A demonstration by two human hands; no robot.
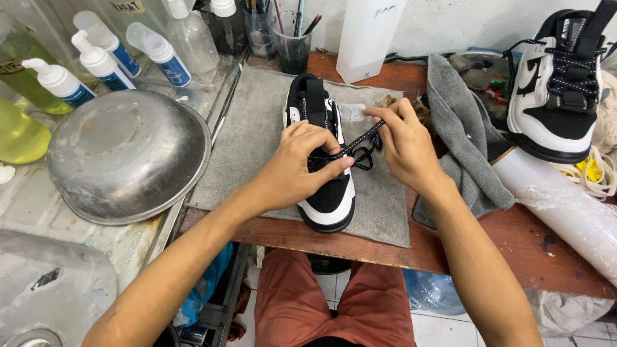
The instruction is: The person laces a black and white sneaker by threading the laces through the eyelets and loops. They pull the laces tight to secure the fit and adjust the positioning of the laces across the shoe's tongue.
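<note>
Wooden desk [514,247] against a white wall, tiled floor below. Grey mat [257,128] spread on it. Left of the mat: upturned steel bowl [125,154] and pump bottles [96,61]. Behind: cup of brushes [292,38]. Right: crumpled grey towel [466,135], second sneaker [559,83], plastic-wrapped roll [565,205]. Black-and-white sneaker [324,154] sits mid-mat, toe toward the person. Left hand [299,167] lies over its midfoot, fingers pressed on the black lace [357,142]. Right hand [405,144] just beside the shoe, fingers pinching the lace end, pulled taut between both hands.
</note>
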